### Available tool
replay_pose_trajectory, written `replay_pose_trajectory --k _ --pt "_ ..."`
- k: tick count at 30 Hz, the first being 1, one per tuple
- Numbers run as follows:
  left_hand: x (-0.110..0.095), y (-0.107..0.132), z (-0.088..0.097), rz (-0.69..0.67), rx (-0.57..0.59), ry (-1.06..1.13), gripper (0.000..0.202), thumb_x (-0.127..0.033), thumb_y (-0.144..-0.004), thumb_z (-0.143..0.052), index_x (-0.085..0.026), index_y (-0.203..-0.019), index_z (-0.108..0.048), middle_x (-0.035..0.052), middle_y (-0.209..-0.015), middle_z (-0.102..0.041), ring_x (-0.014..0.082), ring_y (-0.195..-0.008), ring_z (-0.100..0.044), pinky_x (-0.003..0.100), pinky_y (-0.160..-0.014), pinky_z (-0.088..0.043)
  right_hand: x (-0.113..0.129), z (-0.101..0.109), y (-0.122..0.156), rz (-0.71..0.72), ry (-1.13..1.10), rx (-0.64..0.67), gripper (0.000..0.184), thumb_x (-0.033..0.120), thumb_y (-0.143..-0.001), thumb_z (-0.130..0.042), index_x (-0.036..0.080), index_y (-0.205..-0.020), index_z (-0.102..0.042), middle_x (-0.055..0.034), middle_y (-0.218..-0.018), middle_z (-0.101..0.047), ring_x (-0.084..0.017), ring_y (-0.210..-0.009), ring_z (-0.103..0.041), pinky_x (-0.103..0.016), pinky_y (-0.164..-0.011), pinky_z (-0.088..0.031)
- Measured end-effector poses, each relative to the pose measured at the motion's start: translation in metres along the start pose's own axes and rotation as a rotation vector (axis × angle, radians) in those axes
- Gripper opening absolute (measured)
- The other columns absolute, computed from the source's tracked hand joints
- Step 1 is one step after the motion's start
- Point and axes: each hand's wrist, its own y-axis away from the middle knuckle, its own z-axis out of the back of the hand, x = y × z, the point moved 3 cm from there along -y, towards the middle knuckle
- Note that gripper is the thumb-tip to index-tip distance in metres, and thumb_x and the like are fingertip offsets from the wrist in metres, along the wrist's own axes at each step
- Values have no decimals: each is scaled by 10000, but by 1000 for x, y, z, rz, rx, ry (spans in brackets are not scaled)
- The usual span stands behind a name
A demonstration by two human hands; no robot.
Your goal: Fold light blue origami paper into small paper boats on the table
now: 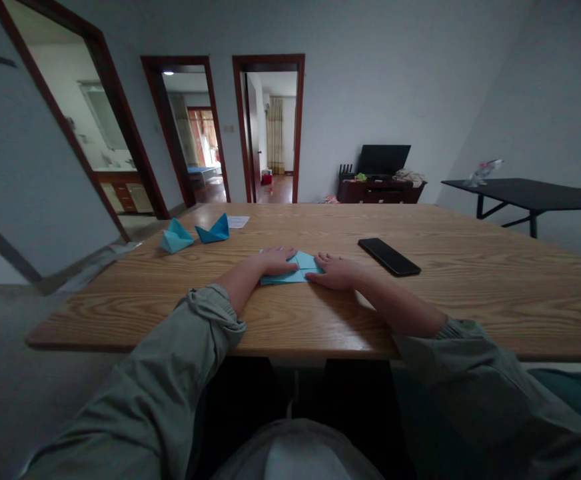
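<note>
Both hands are lying flat, fingers spread, gripping nothing. My left hand (276,261) is pressing down on the left part of the blue folded paper (294,269); my right hand (338,272) is pressing on its right edge. The paper is sitting mid-surface (320,320), just ahead of me, creases showing. A black phone (389,257) is lying near my right hand, screen dark. Two blue paper boats (176,237) (213,230) are standing well off to the left, with a white slip (238,221) lying just beside them.
</note>
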Motion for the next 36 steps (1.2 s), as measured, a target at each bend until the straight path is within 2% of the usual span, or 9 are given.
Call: replay_pose_trajectory --k 3,5,10,12,17,22,28,31,36 --pt "16 3 7 144 -80 -37 778 -722 -764 -340 -222 -1356 -418 102 -1430 -381 337 -1272 -368 459 -1031 -287 7 1 9 -94 71 -35 897 727 -791 -301 86 -1418 -328 -205 -1456 -296 -356 -1329 -288 -496 -1066 -239" --pt "31 6 12 262 -137 -77 768 -736 -743 -367 -175 -1239 -540 150 -1313 -507 335 -1170 -474 426 -959 -366 13 1 12 -82 96 -69 867 704 -811 -288 77 -1407 -345 -219 -1443 -314 -366 -1327 -286 -521 -1066 -213" --pt "62 9 19 318 -184 -61 661 -723 -690 -482 -199 -1059 -641 119 -1172 -613 288 -1057 -557 344 -872 -418 31 -2 13 190 87 -88 711 623 -877 -227 197 -1444 -280 -143 -1489 -259 -315 -1369 -206 -511 -1084 -157" --pt "66 9 19 341 -178 1 617 -681 -683 -537 -198 -1053 -644 111 -1133 -636 273 -1013 -583 320 -831 -434 36 -3 13 227 90 -80 693 622 -883 -216 224 -1448 -268 -135 -1498 -240 -314 -1369 -206 -511 -1076 -173" --pt "59 14 24 365 -270 85 477 -549 -675 -632 -175 -969 -664 106 -1028 -669 255 -901 -612 292 -732 -444 39 -2 11 226 110 -73 704 638 -878 -194 237 -1455 -249 -131 -1499 -236 -318 -1365 -218 -507 -1060 -210" --pt "45 22 32 232 -464 213 361 -433 -692 -651 -181 -950 -659 73 -964 -666 224 -867 -595 293 -743 -442 35 -2 10 171 106 -99 748 693 -844 -188 261 -1450 -262 -102 -1492 -271 -318 -1349 -259 -472 -1052 -238" --pt "43 25 34 117 -579 465 504 -430 -694 -658 -175 -1126 -610 53 -923 -642 185 -817 -588 277 -711 -464 30 6 14 70 119 -142 797 767 -775 -237 277 -1379 -410 -120 -1397 -427 -386 -1200 -424 -506 -937 -333" --pt "39 27 32 58 -532 460 466 -387 -723 -631 -175 -1137 -618 47 -968 -659 184 -850 -599 273 -746 -469 28 10 17 65 129 -180 789 779 -761 -245 277 -1316 -493 -131 -1314 -504 -382 -1135 -461 -502 -910 -338" --pt "17 33 25 -50 -336 326 404 -363 -789 -562 -252 -1173 -623 17 -1034 -683 182 -873 -629 252 -773 -469 27 12 20 89 141 -210 763 760 -774 -259 246 -1253 -558 -160 -1198 -566 -350 -1051 -507 -458 -872 -365"
